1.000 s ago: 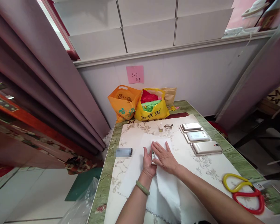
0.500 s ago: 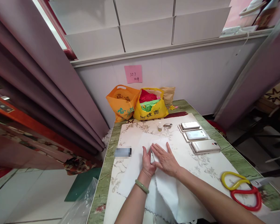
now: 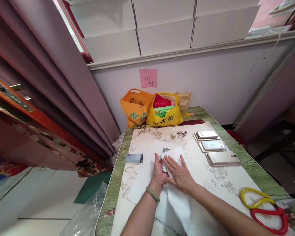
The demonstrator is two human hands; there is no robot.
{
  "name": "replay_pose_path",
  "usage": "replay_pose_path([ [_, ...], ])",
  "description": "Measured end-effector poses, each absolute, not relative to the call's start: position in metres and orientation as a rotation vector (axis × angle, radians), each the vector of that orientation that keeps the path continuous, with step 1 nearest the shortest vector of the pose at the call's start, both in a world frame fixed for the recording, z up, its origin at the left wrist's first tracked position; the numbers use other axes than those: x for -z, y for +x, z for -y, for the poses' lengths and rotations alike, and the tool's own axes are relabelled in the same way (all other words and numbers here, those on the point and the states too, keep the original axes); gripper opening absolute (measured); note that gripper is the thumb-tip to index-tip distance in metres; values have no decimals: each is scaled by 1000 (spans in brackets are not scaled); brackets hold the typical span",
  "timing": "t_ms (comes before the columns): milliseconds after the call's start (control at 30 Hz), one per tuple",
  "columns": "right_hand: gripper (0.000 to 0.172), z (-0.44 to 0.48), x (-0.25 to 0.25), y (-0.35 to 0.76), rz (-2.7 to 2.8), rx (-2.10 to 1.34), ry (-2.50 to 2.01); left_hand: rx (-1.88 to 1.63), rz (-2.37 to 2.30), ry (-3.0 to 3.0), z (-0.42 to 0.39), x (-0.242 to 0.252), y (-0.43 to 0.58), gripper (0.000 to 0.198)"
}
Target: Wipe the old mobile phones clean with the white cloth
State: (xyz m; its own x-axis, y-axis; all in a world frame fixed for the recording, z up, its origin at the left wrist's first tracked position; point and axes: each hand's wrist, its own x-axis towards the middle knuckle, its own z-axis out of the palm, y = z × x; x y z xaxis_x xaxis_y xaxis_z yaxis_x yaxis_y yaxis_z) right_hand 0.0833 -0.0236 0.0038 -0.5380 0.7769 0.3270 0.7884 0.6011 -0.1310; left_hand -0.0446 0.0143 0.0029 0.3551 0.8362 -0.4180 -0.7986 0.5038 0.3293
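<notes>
A small keypad phone [image 3: 164, 168] lies in my left hand [image 3: 159, 173], which is closed around it from below with the thumb up along its left side. A green bangle [image 3: 152, 194] circles that wrist. My right hand [image 3: 181, 177] presses a white cloth [image 3: 178, 205] onto the phone, its fingers stretched nearly flat. The cloth covers the phone's middle; part of the keys and the top end show. Below the hands the cloth hangs in folds, and more of it spreads beneath them on the table.
A phone with a blurred screen [image 3: 133, 158] lies to the left. Several phones [image 3: 223, 158] are stacked at the right, near large scissors [image 3: 265, 203]. Behind stand a small bottle [image 3: 173, 133], glasses [image 3: 182, 133], an orange bag [image 3: 135, 106] and a yellow bag [image 3: 164, 119].
The cloth under my right hand has slid over the phone, so the top end and more of the keys show. The whole view has shifted, with things appearing farther right.
</notes>
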Motion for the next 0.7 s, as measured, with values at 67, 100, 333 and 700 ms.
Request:
replay_pose_path([
  [67,74,4,-5,81,2435,46,-1327,-1081,-580,66,-13,-4,-44,51],
  [100,73,-3,-5,80,2410,45,-1358,-1087,-572,66,-12,-4,-44,50],
  [333,77,43,4,76,2426,-1,-1285,-1059,-547,138,-10,-8,-48,59],
  [700,72,-1,-9,78,2415,-31,-1347,-1049,-570,106,-9,0,-46,54],
])
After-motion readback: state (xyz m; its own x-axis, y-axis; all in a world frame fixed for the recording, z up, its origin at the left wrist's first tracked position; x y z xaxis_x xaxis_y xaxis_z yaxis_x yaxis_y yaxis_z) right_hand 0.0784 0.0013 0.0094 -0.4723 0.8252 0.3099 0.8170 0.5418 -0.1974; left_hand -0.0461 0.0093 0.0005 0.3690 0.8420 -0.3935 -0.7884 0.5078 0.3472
